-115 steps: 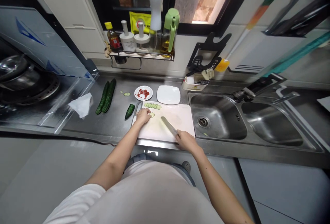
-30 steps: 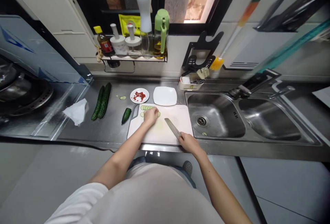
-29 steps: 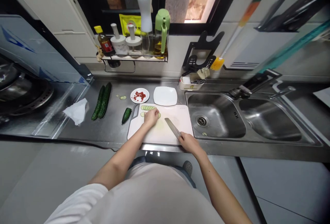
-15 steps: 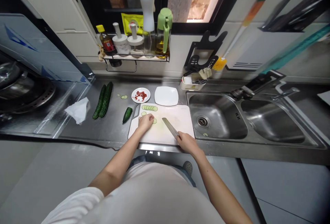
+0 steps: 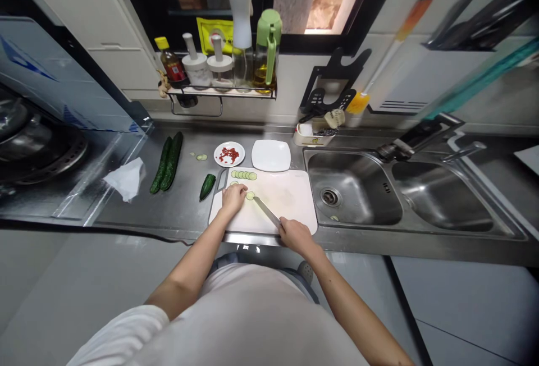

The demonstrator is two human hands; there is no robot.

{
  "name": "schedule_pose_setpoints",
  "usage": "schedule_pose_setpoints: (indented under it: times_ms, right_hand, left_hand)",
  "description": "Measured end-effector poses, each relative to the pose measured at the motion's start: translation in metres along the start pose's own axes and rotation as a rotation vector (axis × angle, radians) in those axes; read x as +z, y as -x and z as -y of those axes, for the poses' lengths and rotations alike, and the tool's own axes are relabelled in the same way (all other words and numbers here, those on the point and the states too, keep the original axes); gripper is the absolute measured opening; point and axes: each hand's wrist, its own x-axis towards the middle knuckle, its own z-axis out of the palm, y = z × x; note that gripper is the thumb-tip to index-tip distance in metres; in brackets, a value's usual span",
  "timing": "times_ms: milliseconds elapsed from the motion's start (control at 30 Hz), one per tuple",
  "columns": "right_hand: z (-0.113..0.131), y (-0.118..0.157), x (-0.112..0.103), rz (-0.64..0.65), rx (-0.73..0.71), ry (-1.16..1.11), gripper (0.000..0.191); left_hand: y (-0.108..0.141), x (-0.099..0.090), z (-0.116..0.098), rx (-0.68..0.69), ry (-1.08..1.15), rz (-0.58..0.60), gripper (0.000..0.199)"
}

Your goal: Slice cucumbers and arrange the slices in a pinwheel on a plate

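My right hand (image 5: 296, 235) is closed round the handle of a knife (image 5: 266, 211), whose tip reaches a pale green cucumber slice (image 5: 250, 195) on the white cutting board (image 5: 290, 203). Left of that slice, my left hand (image 5: 233, 198) rests over the board with its fingers curled together; what they hold, if anything, is too small to make out. Another slice is partly hidden behind the left fingers. A row of overlapping cucumber slices (image 5: 243, 175) lies near the board's back left edge. A short cucumber piece (image 5: 207, 187) sits on the counter beside the board.
Behind the board stand a plate of chopped red pieces (image 5: 229, 154) and a square white plate (image 5: 271, 155). Two whole cucumbers (image 5: 167, 163) and a crumpled white tissue (image 5: 125, 179) lie left. The sink (image 5: 353, 189) is at the right, a bottle rack (image 5: 223, 94) above.
My right hand has moved left with the knife, bringing its tip to the single slice. My left hand has shifted slightly left, away from that slice.
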Motion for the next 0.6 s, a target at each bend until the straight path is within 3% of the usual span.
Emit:
schedule_pose_setpoints:
  times_ms: [600]
  right_hand:
    - [0.0064,-0.004,-0.0095,0.072,-0.017,0.008,0.03]
  left_hand:
    - [-0.0035,0.0021,-0.0019,-0.05,-0.011,0.021,0.024]
